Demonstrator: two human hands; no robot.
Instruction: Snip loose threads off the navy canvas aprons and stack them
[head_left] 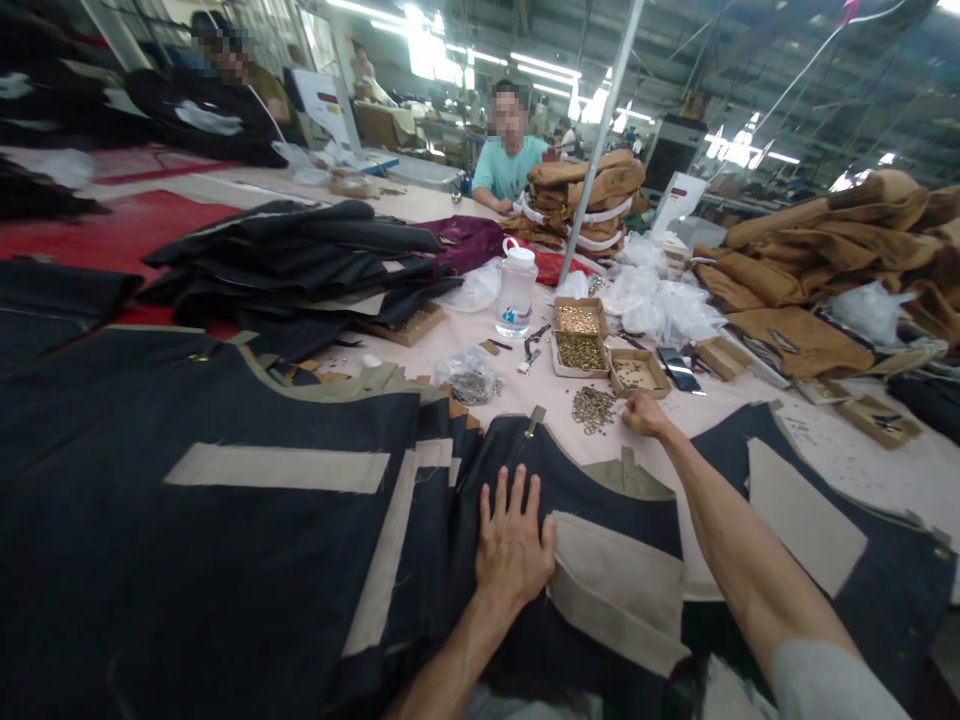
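My left hand (514, 550) lies flat, fingers stretched, on a dark navy garment piece (502, 460) with a beige patch (619, 580) sewn on its inside. A small metal fitting sits on the strap tab (534, 422) above my fingertips. My right hand (643, 415) is reached out over the table with its fingers closed, just right of a loose pile of metal buckles (594, 408). Whatever is in those fingers is hidden. Behind that hand stands a shallow cardboard box (639, 375) with a few small metal parts in it.
Boxes of copper-coloured (579, 318) and brass-coloured fasteners (581, 353) stand beyond the buckles, near a water jug (516, 290) and a phone (679, 370). Dark garments (225, 570) are stacked left; another (840, 520) lies right. A metal pole (600, 150) rises mid-table. A person (510, 160) sits opposite.
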